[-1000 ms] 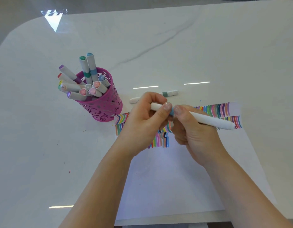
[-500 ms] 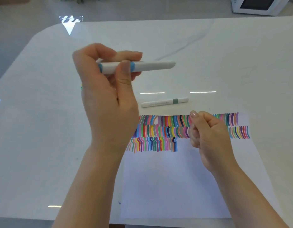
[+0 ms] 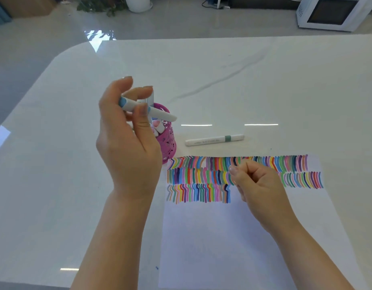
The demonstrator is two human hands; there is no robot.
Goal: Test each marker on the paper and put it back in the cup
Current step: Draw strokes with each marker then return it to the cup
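My left hand is raised and grips a white marker with light-blue bands, its capped end tilted down and right over the pink cup. The cup stands behind that hand, mostly hidden, with several marker caps showing inside. My right hand rests loosely curled on the white paper, over rows of coloured strokes; nothing shows in it. A second white marker with a grey-green band lies on the table beyond the paper.
The white marble table has a rounded far-left corner and a near edge at the bottom. On the floor beyond stand a white microwave and a potted plant.
My left hand took the blue-banded marker from both hands, lifted it left, and now tips its end down toward the cup. My right hand let go and rests curled on the paper.
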